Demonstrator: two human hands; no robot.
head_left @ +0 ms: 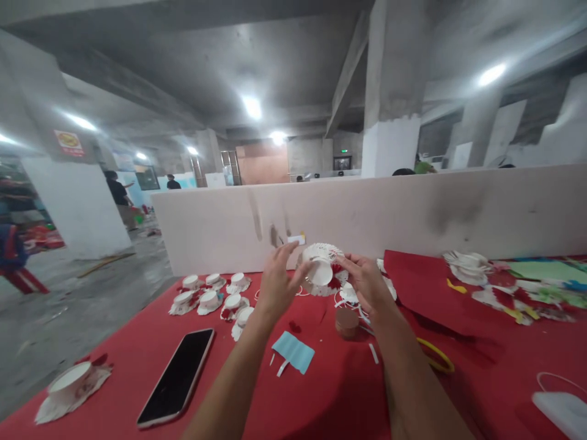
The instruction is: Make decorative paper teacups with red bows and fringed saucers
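Raised over the far part of the table is a white paper cup with a ruffled, fringed rim (pixel 321 272), its round base turned toward me. Some dark red material shows at its right side. My left hand (pixel 280 280) grips the cup's left edge, thumb in front. On the opposite edge, my right hand (pixel 364 280) pinches it between thumb and fingers. Beneath the right hand lie white pieces and strips, partly hidden, beside a brown roll of tape (pixel 347 322). A light blue paper piece (pixel 293 352) rests on the red cloth below the cup.
Several similar white cups (pixel 209 299) stand upside down at the left, one (pixel 70 384) nearer me. A phone (pixel 178 377) lies left of my forearm. Red sheet (pixel 422 287), yellow ring (pixel 435 355) and paper scraps (pixel 523 299) are right. A pale partition (pixel 385 211) borders the table's far side.
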